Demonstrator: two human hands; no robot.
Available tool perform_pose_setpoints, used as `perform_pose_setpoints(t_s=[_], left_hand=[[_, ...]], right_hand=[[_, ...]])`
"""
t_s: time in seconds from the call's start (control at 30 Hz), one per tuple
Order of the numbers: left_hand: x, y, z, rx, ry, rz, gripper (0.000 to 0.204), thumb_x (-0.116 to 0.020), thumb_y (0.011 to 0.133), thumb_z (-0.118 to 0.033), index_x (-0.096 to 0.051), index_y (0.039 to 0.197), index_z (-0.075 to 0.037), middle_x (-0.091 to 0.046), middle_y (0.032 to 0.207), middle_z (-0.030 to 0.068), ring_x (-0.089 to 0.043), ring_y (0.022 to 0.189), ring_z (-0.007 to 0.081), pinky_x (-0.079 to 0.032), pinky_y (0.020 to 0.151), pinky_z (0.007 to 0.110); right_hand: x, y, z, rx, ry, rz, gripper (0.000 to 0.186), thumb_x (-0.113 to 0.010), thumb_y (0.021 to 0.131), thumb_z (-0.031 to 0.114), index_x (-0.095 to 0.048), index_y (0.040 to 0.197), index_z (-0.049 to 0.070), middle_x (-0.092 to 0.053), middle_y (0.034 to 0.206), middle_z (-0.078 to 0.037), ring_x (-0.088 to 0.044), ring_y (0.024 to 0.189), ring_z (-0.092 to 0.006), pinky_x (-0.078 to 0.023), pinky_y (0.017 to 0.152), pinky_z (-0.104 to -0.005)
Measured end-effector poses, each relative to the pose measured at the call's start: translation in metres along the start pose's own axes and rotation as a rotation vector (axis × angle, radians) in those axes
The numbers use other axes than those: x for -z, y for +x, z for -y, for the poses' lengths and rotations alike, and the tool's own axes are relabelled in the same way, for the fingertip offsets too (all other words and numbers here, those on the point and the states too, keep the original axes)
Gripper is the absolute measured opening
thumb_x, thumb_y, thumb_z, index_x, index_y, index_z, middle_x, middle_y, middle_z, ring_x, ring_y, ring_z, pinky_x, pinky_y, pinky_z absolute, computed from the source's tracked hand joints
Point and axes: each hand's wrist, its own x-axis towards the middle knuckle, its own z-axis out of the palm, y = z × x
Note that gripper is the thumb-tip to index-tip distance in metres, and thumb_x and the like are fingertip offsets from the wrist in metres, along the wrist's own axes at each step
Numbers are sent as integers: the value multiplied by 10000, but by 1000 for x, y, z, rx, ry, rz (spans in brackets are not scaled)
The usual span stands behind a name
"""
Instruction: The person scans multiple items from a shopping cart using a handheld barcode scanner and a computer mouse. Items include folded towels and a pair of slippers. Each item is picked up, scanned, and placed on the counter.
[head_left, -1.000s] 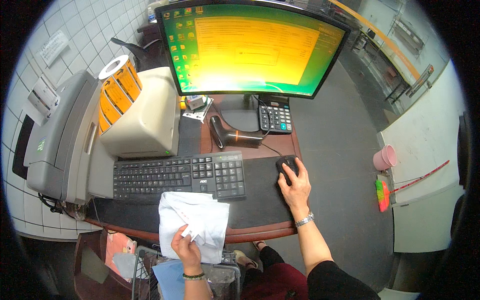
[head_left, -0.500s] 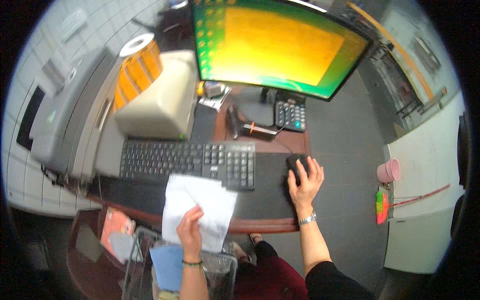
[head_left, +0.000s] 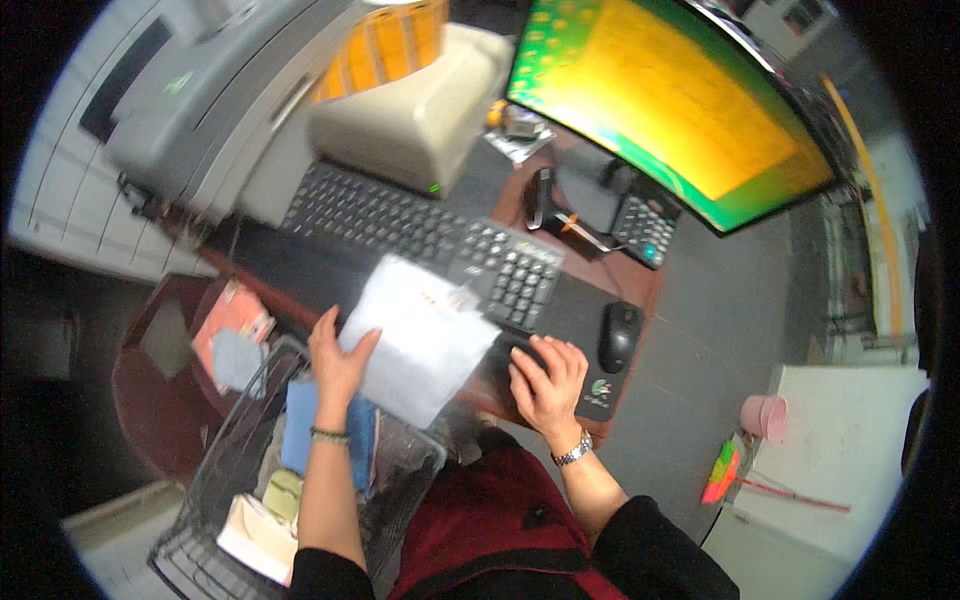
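Observation:
A white folded cloth (head_left: pixel 415 350) with a small white tag near its top corner lies at the front desk edge, over part of the black keyboard (head_left: pixel 380 225). My left hand (head_left: pixel 338 365) is at its left edge, thumb and fingers apart. My right hand (head_left: pixel 548 388), fingers apart and slightly curved, sits just beyond the cloth's right side; whether it touches the cloth is hard to tell. The black mouse (head_left: pixel 620 335) rests on a dark mat (head_left: pixel 600 400) to its right, apart from it. The picture is blurred.
A printer (head_left: pixel 205 110), label roll (head_left: pixel 380 55), beige machine (head_left: pixel 400 120), lit monitor (head_left: pixel 670 100), calculator (head_left: pixel 645 225) and scanner (head_left: pixel 545 200) occupy the desk. Below left stand a wire cart (head_left: pixel 200 520) with folded fabrics and a brown bin (head_left: pixel 150 370). Right: pink bucket (head_left: pixel 762 415), broom (head_left: pixel 722 470).
My view has swung, shifting the desk within the picture. My right hand has left the mouse toward the cloth. My left hand has let go of the tag and moved to the cloth's left edge.

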Motion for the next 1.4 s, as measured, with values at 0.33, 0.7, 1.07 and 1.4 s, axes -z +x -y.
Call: perform_pose_setpoints(t_s=[0.33, 0.7, 1.07, 1.4], left_hand=[[-3, 12, 0, 146, -55, 262, 630, -821, 638, -352, -604, 1106, 9, -546, 1080, 171, -473, 1086, 332, -373, 961, 419], [-4, 16, 7, 178, -142, 285, 578, -829, 628, -336, -610, 1034, 11, -536, 1048, 145, -465, 1065, 311, -381, 936, 394], [-2, 13, 2, 173, -138, 286, 574, -815, 650, -340, -600, 1040, 22, -518, 1030, 139, -462, 1057, 306, -382, 935, 392], [-4, 11, 3, 133, -93, 246, 561, -813, 652, -318, -602, 1040, 27, -525, 1025, 146, -474, 1052, 308, -394, 920, 395]], right_hand=[[22, 1, -98, -625, -112, -72, 505, -719, 743, 214, -581, 1218, 112, -448, 1343, -177, -464, 1202, -373, -437, 959, -430], [9, -8, -96, -616, -33, -236, 363, -745, 720, 101, -666, 1074, 88, -514, 1275, -217, -554, 1112, -379, -484, 911, -420], [8, -14, -93, -593, -39, -241, 308, -733, 720, 98, -692, 1025, 105, -526, 1259, -220, -556, 1112, -378, -491, 904, -424], [10, -14, -93, -574, -46, -242, 281, -725, 704, 101, -697, 984, 89, -536, 1239, -216, -563, 1085, -381, -487, 898, -425]])
